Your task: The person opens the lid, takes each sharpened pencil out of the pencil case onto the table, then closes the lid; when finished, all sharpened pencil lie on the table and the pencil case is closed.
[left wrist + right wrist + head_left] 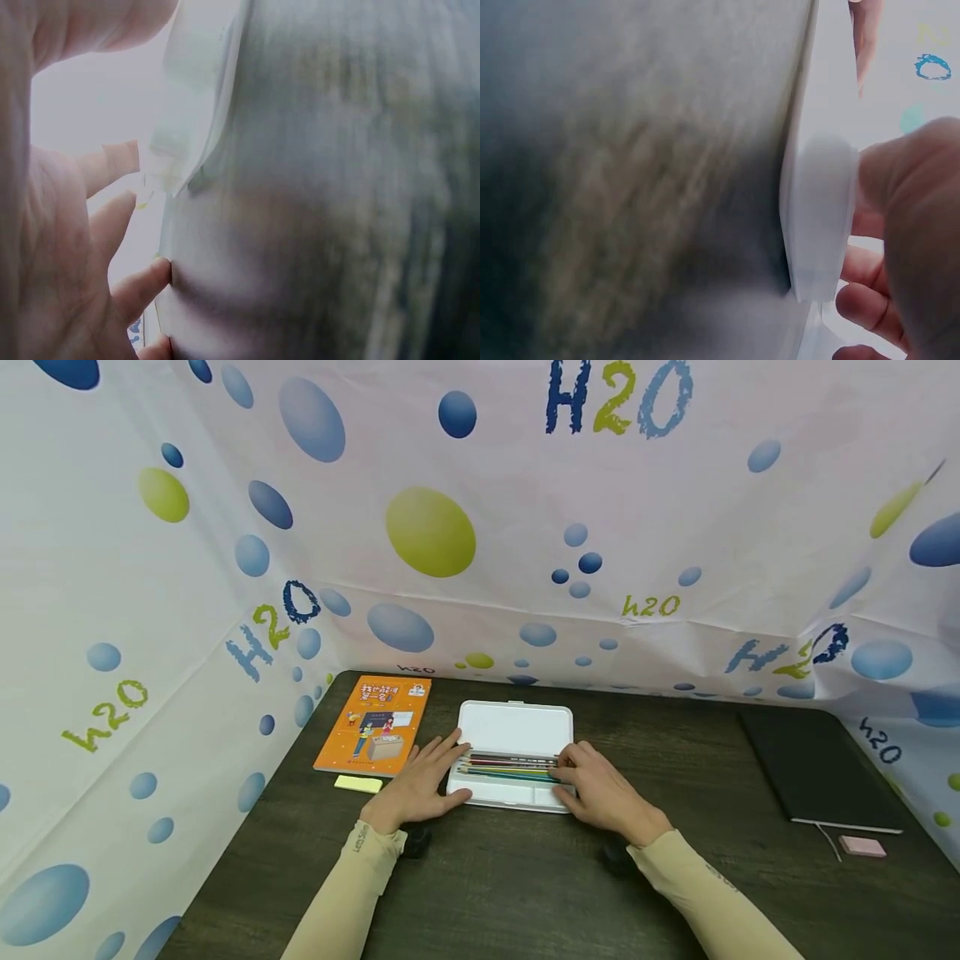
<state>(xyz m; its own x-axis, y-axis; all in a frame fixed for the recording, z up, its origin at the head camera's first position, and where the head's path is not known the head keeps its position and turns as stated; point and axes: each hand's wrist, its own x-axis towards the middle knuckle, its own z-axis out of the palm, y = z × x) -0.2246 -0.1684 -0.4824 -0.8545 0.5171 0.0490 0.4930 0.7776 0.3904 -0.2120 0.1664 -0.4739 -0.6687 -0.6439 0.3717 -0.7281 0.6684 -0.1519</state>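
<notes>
A white pencil case (516,728) lies with its lid raised on the dark table. Several colored pencils (510,766) lie side by side across its middle. My left hand (422,781) rests at the case's left end, fingers spread and fairly straight, with the thumb near the front corner. At the opposite end, my right hand (606,792) reaches over the tray; its bent fingers touch the pencils' ends, while the thumb sits apart at the front compartment. In the right wrist view, the right thumb (877,176) is against the white case wall (821,217).
An orange book (375,727) lies at the back left, with a pale yellow strip-shaped thing (358,784) before it. At the right are a black notebook (817,768) and a pink eraser (862,846). A patterned curtain (525,527) stands behind the table.
</notes>
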